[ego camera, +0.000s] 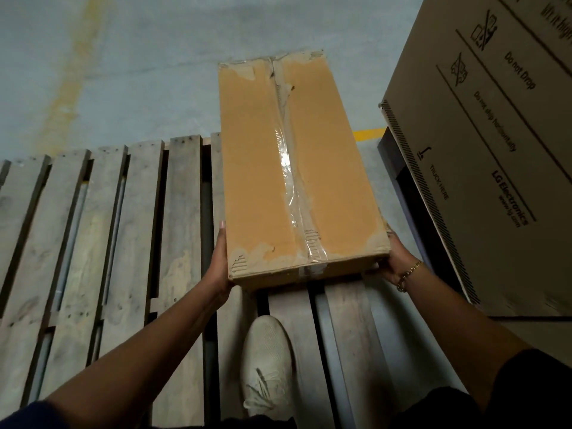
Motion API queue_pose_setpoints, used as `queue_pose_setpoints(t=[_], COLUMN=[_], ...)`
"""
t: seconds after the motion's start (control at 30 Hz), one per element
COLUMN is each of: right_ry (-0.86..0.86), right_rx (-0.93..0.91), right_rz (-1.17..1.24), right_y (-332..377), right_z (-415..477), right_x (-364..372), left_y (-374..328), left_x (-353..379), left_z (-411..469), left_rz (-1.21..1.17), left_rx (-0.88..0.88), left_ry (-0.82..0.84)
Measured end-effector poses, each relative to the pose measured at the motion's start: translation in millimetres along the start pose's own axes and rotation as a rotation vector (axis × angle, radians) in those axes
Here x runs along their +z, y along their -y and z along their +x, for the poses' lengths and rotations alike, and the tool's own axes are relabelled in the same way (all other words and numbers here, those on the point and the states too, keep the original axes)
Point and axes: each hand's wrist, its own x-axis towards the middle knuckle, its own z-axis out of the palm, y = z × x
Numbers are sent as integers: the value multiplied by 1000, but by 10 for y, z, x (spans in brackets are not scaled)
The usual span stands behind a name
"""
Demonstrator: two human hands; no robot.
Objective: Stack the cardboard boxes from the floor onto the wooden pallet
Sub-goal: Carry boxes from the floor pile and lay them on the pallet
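A long brown cardboard box (257, 168), taped along its middle seam, lies lengthwise over the right part of the wooden pallet (93, 243), its far end reaching past the pallet's edge. My left hand (220, 261) grips its near left corner. My right hand (393, 261), with a chain bracelet at the wrist, grips the near right corner. Whether the box rests on the slats or hangs just above them I cannot tell.
A large printed carton (495, 150) stands at the right on a dark base (399, 162). My white shoe (267, 363) stands on the pallet slats below the box. Grey concrete floor (139, 72) with a faded yellow stripe lies beyond the pallet.
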Motion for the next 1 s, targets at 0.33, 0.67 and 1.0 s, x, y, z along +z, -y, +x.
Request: queue_pose_setpoints(t=[0.33,0.67,1.0], right_ry=[-120,-243,-117], right_rx=[-345,-374,-207], right_rz=[-606,-735,-353], right_y=[813,787,803], right_z=[75,113,132], right_x=[280,369,218], left_y=[-713,-754,-760], left_x=[210,223,226], left_z=[71,72,71], left_rz=[326,429,432], left_rx=[227,297,290], left_ry=[-188,-227,-250])
